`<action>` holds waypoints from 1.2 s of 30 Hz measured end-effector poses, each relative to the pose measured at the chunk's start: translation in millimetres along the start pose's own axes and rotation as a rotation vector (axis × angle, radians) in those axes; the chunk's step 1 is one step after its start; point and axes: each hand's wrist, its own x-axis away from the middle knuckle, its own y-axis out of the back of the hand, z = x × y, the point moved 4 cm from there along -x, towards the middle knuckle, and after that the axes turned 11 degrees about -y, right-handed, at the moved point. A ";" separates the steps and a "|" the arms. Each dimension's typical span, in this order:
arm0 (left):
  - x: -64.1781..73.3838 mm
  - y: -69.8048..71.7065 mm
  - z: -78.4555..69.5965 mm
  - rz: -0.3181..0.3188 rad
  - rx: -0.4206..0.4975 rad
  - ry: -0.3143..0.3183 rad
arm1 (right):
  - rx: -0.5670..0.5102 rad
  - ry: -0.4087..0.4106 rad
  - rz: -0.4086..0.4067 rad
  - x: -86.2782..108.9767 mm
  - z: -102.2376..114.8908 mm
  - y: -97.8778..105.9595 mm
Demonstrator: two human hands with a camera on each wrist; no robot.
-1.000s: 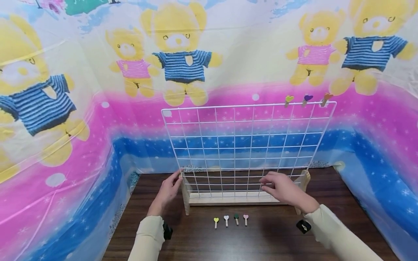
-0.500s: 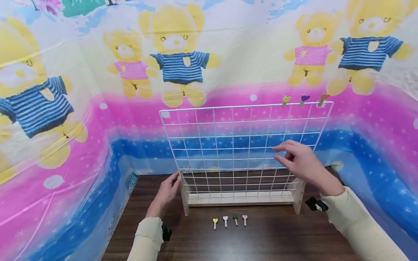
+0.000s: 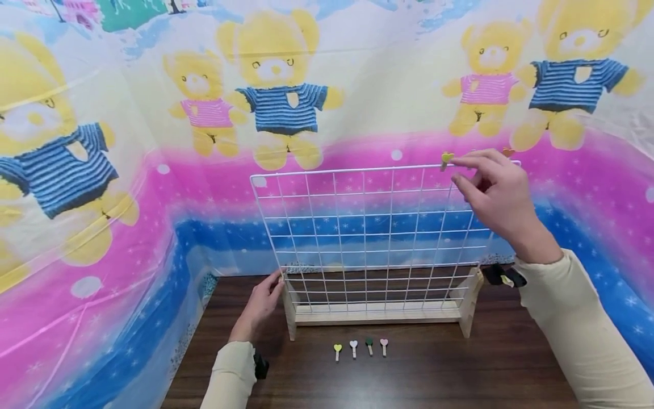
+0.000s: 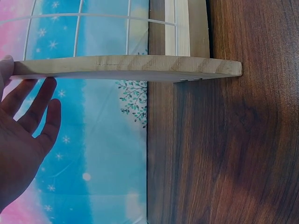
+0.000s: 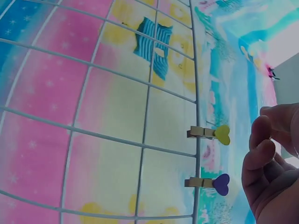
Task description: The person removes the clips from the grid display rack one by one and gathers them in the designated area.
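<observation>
While the dark wood-grain table [image 3: 439, 375] is seen nearest, four heart-topped clothespins are laid on it in a row: yellow [image 3: 338, 351], white [image 3: 353, 348], dark green [image 3: 370, 346] and pink [image 3: 384, 347]. Just beyond, the wooden side support [image 3: 289, 309] is touched near its top by the left hand [image 3: 263, 295]; whether it is firmly gripped cannot be told. A white wire grid [image 3: 390, 233] is held upright by the stand. At its top wire, the yellow-green heart clothespin [image 5: 222, 135] is approached by the right hand [image 3: 506, 196], whose fingers are bent, with thumb and forefinger parted and nothing held. Beside it are clipped a purple heart clothespin [image 5: 221, 185] and, partly hidden, an orange one [image 3: 508, 151]. The step in hand is judged to be a reach for the yellow-green pin; thumb and forefinger probably need to be closed squarely on it, with the grid kept steady. Farthest back, a bear-printed cloth [image 3: 378, 79] is hung.
</observation>
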 end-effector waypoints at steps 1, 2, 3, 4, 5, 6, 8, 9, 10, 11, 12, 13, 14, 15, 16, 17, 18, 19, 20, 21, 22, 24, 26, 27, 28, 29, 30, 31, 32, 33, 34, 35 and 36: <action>0.0 0.0 0.1 -0.001 0.001 0.000 | 0.004 -0.006 -0.003 -3.2 1.1 0.5; 0.1 0.1 -0.2 -0.002 0.001 0.002 | 0.011 -0.015 0.001 -6.1 1.8 0.3; 0.2 0.4 -0.6 -0.005 0.001 0.004 | 0.025 -0.032 0.015 -9.0 1.9 -0.6; 0.0 0.6 -0.9 -0.009 0.002 0.004 | 0.036 -0.052 0.035 -11.7 1.6 -2.0; -0.4 0.8 -1.3 -0.013 0.002 0.004 | 0.045 -0.076 0.060 -14.1 0.5 -3.9; -0.6 1.0 -1.9 -0.013 0.003 0.005 | 0.051 -0.105 0.092 -15.8 -1.0 -6.1; -0.4 1.2 -2.4 -0.012 0.000 0.005 | 0.068 -0.159 0.152 -17.8 -4.5 -10.6; -0.3 1.0 -2.2 -0.010 -0.002 0.003 | 0.075 -0.184 0.180 -18.1 -6.0 -12.7; 0.0 0.6 -1.8 -0.006 -0.001 0.004 | 0.074 -0.201 0.199 -18.0 -7.3 -14.3; 0.2 0.3 -1.5 -0.003 0.000 0.004 | 0.074 -0.215 0.214 -17.9 -9.0 -16.0; 0.6 0.2 -1.2 -0.001 0.003 0.006 | 0.075 -0.220 0.220 -17.6 -9.9 -17.1; 0.9 0.2 -1.0 -0.001 0.006 0.008 | 0.076 -0.220 0.219 -17.6 -10.8 -17.9; 1.0 0.2 -0.8 -0.002 0.008 0.009 | 0.071 -0.225 0.219 -17.8 -11.7 -18.6; 0.8 0.2 -0.7 -0.004 0.008 0.007 | 0.069 -0.233 0.217 -18.4 -12.8 -19.4; 0.6 0.2 -0.7 -0.005 0.007 0.007 | 0.067 -0.241 0.212 -19.2 -14.0 -20.1; 0.4 0.4 -1.1 -0.007 0.005 0.005 | 0.063 -0.250 0.208 -20.0 -15.2 -20.7; 0.3 0.4 -1.4 -0.008 0.005 0.004 | 0.061 -0.258 0.204 -20.8 -16.0 -21.1; 0.3 0.2 -1.6 -0.008 0.003 0.002 | 0.061 -0.271 0.204 -21.5 -16.7 -21.6; 0.5 0.0 -1.8 -0.007 0.001 0.000 | 0.060 -0.286 0.206 -22.1 -17.3 -22.0; 0.7 -0.3 -2.1 -0.006 0.000 -0.002 | 0.062 -0.298 0.208 -22.5 -17.8 -22.3; 1.0 -0.6 -2.2 -0.005 0.000 -0.001 | 0.061 -0.304 0.208 -22.6 -18.0 -22.3; 1.6 -1.1 -2.4 -0.002 0.002 0.001 | 0.058 -0.315 0.207 -23.0 -18.4 -22.5; 1.7 -1.2 -2.3 -0.004 0.001 0.003 | 0.050 -0.317 0.199 -23.7 -18.7 -22.5; 1.6 -1.1 -2.1 -0.007 0.000 0.004 | 0.046 -0.314 0.194 -23.9 -18.8 -22.5; 1.5 -0.9 -2.0 -0.009 -0.001 0.006 | 0.038 -0.311 0.187 -24.0 -18.8 -22.3; 1.4 -0.7 -1.9 -0.012 -0.002 0.008 | 0.032 -0.308 0.182 -24.1 -19.0 -22.4; 1.3 -0.6 -1.7 -0.014 -0.003 0.009 | 0.027 -0.305 0.174 -24.1 -19.1 -22.3; 1.1 -0.5 -1.6 -0.014 -0.006 0.009 | 0.020 -0.300 0.167 -24.3 -19.0 -22.2; 0.9 -0.5 -1.4 -0.015 -0.010 0.007 | 0.015 -0.297 0.160 -24.2 -18.9 -21.9; 0.7 -0.5 -1.4 -0.016 -0.011 0.006 | 0.010 -0.294 0.153 -24.2 -18.8 -21.8; 0.6 -0.5 -1.5 -0.016 -0.010 0.006 | 0.004 -0.294 0.148 -24.0 -18.8 -21.7; 0.5 -0.6 -1.5 -0.016 -0.012 0.002 | 0.002 -0.293 0.140 -23.9 -18.7 -21.5; 0.4 -0.8 -1.7 -0.015 -0.013 -0.001 | -0.002 -0.290 0.130 -23.9 -18.4 -21.2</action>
